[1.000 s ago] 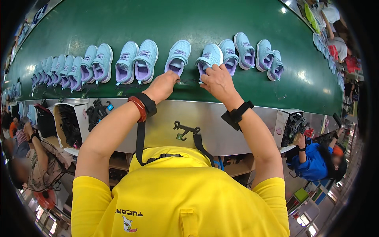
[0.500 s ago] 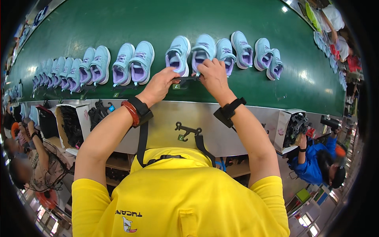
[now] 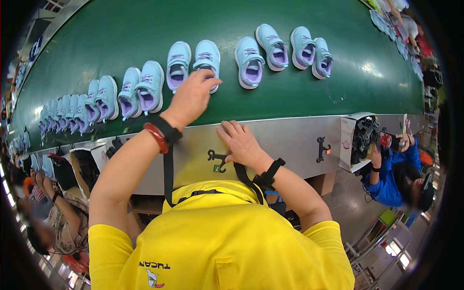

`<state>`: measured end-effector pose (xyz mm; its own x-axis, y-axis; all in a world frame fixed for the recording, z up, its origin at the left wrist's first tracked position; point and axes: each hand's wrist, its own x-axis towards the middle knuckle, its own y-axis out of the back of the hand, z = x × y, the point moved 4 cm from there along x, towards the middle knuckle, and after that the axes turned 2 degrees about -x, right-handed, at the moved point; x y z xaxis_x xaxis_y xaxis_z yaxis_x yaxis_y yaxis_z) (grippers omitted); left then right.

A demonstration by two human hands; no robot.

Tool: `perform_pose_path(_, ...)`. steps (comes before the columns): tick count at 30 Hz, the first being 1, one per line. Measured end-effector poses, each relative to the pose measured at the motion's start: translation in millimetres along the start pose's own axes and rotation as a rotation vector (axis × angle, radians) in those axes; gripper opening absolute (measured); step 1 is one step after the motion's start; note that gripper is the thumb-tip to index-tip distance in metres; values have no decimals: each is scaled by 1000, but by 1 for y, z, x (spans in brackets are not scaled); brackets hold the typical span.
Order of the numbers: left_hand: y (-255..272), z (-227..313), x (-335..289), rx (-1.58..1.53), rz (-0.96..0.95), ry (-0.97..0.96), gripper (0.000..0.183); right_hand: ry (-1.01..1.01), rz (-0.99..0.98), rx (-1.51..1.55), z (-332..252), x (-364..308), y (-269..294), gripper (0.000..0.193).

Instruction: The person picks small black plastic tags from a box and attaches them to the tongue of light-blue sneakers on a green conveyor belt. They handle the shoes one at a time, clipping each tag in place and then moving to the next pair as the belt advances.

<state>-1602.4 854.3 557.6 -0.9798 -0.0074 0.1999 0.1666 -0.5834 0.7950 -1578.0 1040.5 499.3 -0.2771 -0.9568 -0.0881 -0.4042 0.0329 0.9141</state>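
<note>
We are holding our right hand (image 3: 244, 145), fingers spread, over the metal ledge (image 3: 285, 135), nearer to the black hanger (image 3: 217, 160) lying crosswise at eight o'clock. Our left hand (image 3: 192, 96) is covering a blue shoe's (image 3: 207, 52) heel at ten-thirty, its grip we cannot tell. Green table (image 3: 290, 99) is starting at twelve; ledge is stretching toward three.

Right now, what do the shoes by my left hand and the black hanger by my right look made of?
Pale blue shoes: probably matte fabric, showing little shine, though synthetic is possible. Black hanger: likely dull moulded plastic, judging by its uniform colour and hooked shape.
</note>
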Motion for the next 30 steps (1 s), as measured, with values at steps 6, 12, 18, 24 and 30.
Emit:
perform_pose_path(6, -67, 18, 49, -51, -82, -41, 34, -116, 99, 84, 25, -3, -3, 73)
perform_pose_path(12, -103, -8, 63, -28, -252, 11, 8, -298, 262, 345, 65, 6, -22, 30)
perform_pose_path(18, -102, -8, 53, -23, -275, 37, 8, -501, 324, 856, 95, -7, -21, 11)
perform_pose_path(24, -103, -5, 54, -17, -207, 43, 11, -757, 403, 1388, 118, -30, 6, 17)
perform_pose_path(30, -103, -2, 53, -9, -207, 76, 10, -718, 440, 1367, 115, -21, -3, 33)
